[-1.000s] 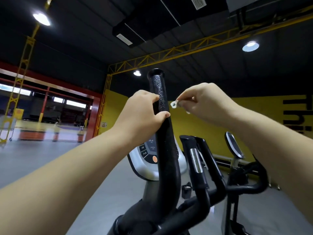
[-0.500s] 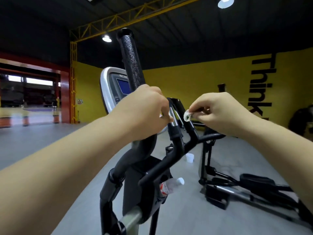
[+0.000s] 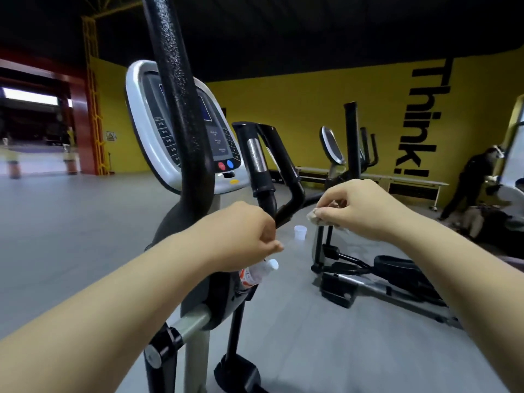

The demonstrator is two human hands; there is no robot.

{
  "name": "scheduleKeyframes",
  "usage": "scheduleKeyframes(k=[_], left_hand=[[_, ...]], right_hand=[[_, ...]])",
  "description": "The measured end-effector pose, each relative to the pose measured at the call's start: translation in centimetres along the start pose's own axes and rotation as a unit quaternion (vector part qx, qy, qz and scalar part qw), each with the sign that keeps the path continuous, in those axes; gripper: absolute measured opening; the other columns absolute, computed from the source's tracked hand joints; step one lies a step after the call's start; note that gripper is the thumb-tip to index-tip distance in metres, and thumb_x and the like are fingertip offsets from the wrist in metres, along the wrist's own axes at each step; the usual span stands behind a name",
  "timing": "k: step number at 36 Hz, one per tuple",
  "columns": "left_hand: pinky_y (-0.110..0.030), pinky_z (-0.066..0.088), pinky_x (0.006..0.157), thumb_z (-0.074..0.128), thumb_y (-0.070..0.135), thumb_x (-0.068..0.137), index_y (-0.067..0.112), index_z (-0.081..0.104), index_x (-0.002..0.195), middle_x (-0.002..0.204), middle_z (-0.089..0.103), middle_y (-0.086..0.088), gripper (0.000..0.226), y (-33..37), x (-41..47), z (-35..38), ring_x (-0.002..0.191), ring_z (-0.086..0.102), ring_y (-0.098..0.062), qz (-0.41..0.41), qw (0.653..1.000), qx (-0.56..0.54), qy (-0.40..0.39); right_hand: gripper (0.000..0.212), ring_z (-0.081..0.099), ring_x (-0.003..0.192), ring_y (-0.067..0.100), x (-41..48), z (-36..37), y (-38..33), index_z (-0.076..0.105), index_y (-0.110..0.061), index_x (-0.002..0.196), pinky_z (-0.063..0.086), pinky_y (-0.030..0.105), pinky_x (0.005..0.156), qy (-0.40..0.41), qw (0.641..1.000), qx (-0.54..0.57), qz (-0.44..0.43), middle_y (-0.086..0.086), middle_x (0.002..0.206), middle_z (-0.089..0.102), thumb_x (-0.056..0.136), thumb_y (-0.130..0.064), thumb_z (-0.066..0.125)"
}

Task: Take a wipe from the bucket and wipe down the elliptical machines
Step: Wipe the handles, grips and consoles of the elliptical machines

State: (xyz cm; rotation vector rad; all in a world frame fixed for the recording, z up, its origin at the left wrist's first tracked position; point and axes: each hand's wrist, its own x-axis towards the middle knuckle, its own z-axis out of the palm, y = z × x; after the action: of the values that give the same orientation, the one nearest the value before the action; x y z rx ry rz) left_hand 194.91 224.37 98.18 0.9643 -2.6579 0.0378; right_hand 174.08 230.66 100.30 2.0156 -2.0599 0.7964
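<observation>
The nearest elliptical machine fills the middle, with a white-framed console (image 3: 150,137) and a tall black moving handlebar (image 3: 181,109). My left hand (image 3: 243,236) is a closed fist just right of that bar's lower bend, below the fixed grip with a silver sensor (image 3: 256,154). I see nothing in it, and I cannot tell if it touches the frame. My right hand (image 3: 360,211) is level with it to the right, pinching a small crumpled white wipe (image 3: 313,215) in its fingertips. No bucket is in view.
A water bottle (image 3: 258,272) sits in the machine's holder under my left hand. A small white cup (image 3: 300,231) stands on the grey floor. A second elliptical (image 3: 351,143) and its pedals (image 3: 397,268) stand to the right. People (image 3: 476,180) crouch by the yellow wall.
My view has tilted down. My left hand slid down the tall handlebar and now sits off it, near its lower bend. My right hand came down too, still pinching the wipe.
</observation>
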Motion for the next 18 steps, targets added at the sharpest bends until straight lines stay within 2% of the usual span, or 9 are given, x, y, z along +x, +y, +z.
scheduleKeyframes(k=[2,5,8,9,11,13,15,16,18], left_hand=[[-0.033,0.053,0.071,0.053,0.049,0.091,0.023,0.067,0.083,0.085,0.066,0.003,0.031,-0.1,1.0,1.1,0.078,0.057,-0.009,-0.022,0.999,-0.02,0.013],[-0.031,0.051,0.068,0.055,0.048,0.09,0.025,0.069,0.086,0.083,0.066,0.005,0.027,-0.5,2.8,2.8,0.078,0.059,-0.011,-0.065,0.995,-0.06,0.043],[-0.035,0.054,0.076,0.056,0.047,0.089,0.024,0.07,0.095,0.089,0.069,0.006,0.027,-0.8,4.6,5.0,0.083,0.062,-0.01,-0.116,0.986,-0.099,0.066],[-0.035,0.054,0.079,0.057,0.047,0.089,0.024,0.069,0.097,0.092,0.069,0.006,0.028,-0.8,5.2,5.7,0.086,0.062,-0.011,-0.133,0.982,-0.11,0.076],[-0.035,0.053,0.082,0.059,0.045,0.088,0.023,0.068,0.1,0.094,0.069,0.006,0.027,-0.8,6.2,7.1,0.09,0.062,-0.011,-0.163,0.973,-0.133,0.101],[-0.033,0.052,0.083,0.06,0.044,0.088,0.022,0.066,0.108,0.097,0.067,0.005,0.029,-1.0,7.4,8.2,0.091,0.061,-0.012,-0.189,0.962,-0.154,0.12],[-0.029,0.049,0.084,0.061,0.044,0.087,0.022,0.063,0.116,0.105,0.065,0.005,0.036,-1.4,8.8,9.0,0.095,0.06,-0.013,-0.213,0.952,-0.168,0.144],[-0.028,0.048,0.085,0.062,0.044,0.087,0.021,0.061,0.117,0.109,0.063,0.004,0.039,-1.7,9.4,9.3,0.1,0.059,-0.014,-0.222,0.946,-0.174,0.16],[-0.032,0.046,0.093,0.064,0.045,0.085,0.019,0.057,0.123,0.119,0.058,0.001,0.046,-2.3,10.5,9.6,0.112,0.056,-0.017,-0.241,0.934,-0.182,0.193]], right_hand=[[0.013,0.062,0.073,0.009,0.8,0.4,0.8,0.074,-0.027,0.085,0.051,0.027,0.064,0.014,1.0,0.005,-0.008,-0.01,0.075,0.067,0.085,-0.037,0.065],[0.014,0.063,0.07,0.015,2.3,1.1,2.2,0.075,-0.023,0.082,0.054,0.035,0.067,0.046,0.998,0.022,-0.024,-0.006,0.071,0.068,0.086,-0.027,0.062],[0.02,0.064,0.064,0.015,4.1,2.3,4.0,0.075,-0.02,0.085,0.057,0.027,0.061,0.062,0.994,0.077,-0.038,-0.005,0.078,0.066,0.084,-0.011,0.057],[0.022,0.065,0.066,0.015,4.6,2.8,4.6,0.075,-0.019,0.089,0.058,0.028,0.063,0.067,0.991,0.103,-0.048,-0.005,0.083,0.066,0.084,-0.008,0.057],[0.023,0.063,0.08,0.013,5.8,4.0,5.8,0.075,-0.019,0.096,0.056,0.032,0.076,0.087,0.985,0.131,-0.073,-0.006,0.092,0.064,0.083,-0.007,0.06],[0.023,0.057,0.091,0.008,6.9,5.0,6.8,0.074,-0.021,0.1,0.047,0.023,0.085,0.114,0.98,0.127,-0.098,-0.006,0.098,0.063,0.083,-0.009,0.064],[0.025,0.055,0.093,0.005,7.8,5.9,7.6,0.073,-0.022,0.103,0.042,0.015,0.083,0.13,0.976,0.138,-0.105,-0.006,0.1,0.063,0.081,-0.011,0.067],[0.025,0.055,0.094,0.004,8.3,6.3,7.9,0.073,-0.023,0.103,0.043,0.015,0.084,0.136,0.973,0.152,-0.104,-0.007,0.1,0.064,0.08,-0.011,0.068],[0.026,0.058,0.096,0.004,9.2,7.2,8.4,0.072,-0.025,0.103,0.048,0.024,0.088,0.143,0.965,0.193,-0.105,-0.01,0.1,0.064,0.079,-0.013,0.07]])
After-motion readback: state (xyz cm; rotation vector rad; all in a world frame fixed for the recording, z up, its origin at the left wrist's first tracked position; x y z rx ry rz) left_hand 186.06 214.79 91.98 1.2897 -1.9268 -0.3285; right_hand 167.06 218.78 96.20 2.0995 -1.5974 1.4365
